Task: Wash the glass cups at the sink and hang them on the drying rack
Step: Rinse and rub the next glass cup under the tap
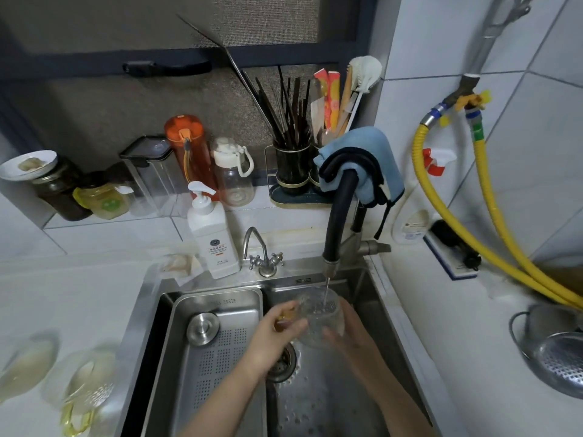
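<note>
Your right hand (348, 331) and left hand (277, 326) both curl their fingers around the glass cup (320, 313), held over the right basin of the sink (372, 291) above the drain (284, 362). Water from the black faucet (339, 216) runs into the cup. Two more glass cups (82, 383) stand on the counter's left edge.

Blurred cups (79, 383) cut off left

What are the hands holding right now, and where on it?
A glass cup under the tap: left hand at its handle side, right hand round its body.
</note>
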